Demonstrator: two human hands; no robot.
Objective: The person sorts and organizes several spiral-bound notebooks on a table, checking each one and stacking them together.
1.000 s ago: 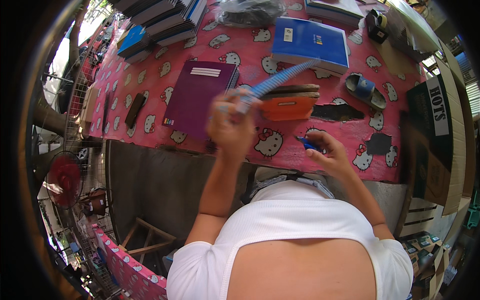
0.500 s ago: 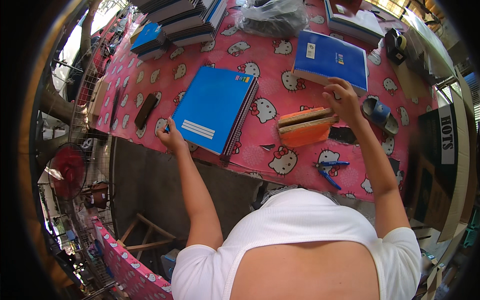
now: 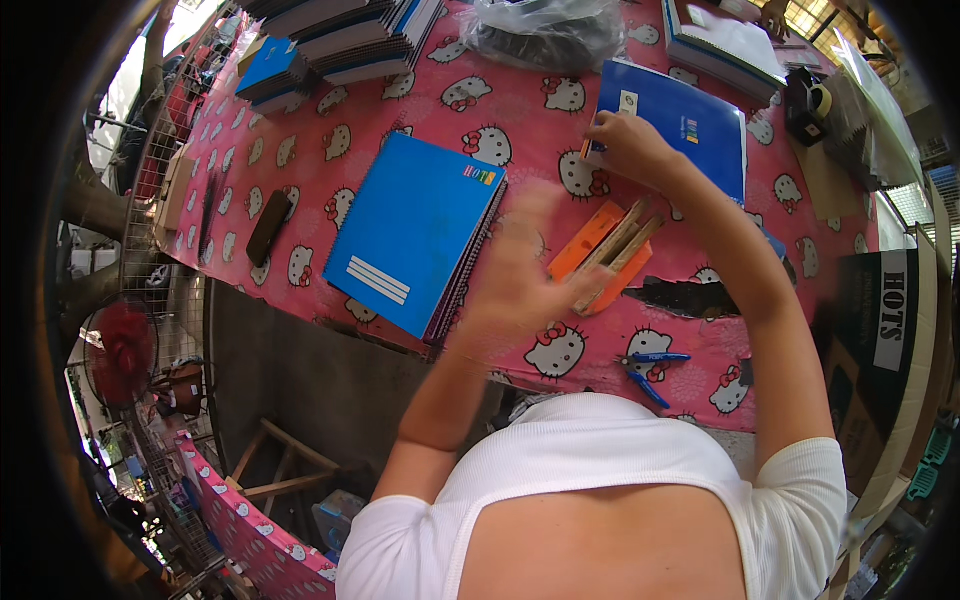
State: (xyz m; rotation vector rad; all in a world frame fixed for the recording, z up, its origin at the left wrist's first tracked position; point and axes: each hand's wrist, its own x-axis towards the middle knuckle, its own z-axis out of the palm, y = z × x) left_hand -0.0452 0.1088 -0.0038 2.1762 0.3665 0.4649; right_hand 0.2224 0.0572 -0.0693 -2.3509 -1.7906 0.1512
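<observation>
My right hand (image 3: 628, 148) reaches far across the pink cartoon-cat tablecloth (image 3: 300, 160) and closes on the near left edge of a dark blue notebook (image 3: 690, 125). Blurred with motion, my left hand (image 3: 520, 270) hovers with spread fingers and holds nothing. It is between a stack of light blue spiral notebooks (image 3: 415, 230) and an orange tray (image 3: 590, 250) with wooden sticks in it. Blue-handled pliers (image 3: 645, 368) lie near the table's front edge.
Piles of notebooks (image 3: 340, 35) and a dark plastic bag (image 3: 545, 30) line the far side. A small black object (image 3: 268, 226) lies at the left, a tape roll (image 3: 815, 100) at the far right. A cardboard box (image 3: 880, 330) stands right; a wooden stool (image 3: 280, 470) below.
My right hand left the orange tray and went farther out to the dark blue notebook. My left hand let go of the light blue notebook stack and swung right toward the tray.
</observation>
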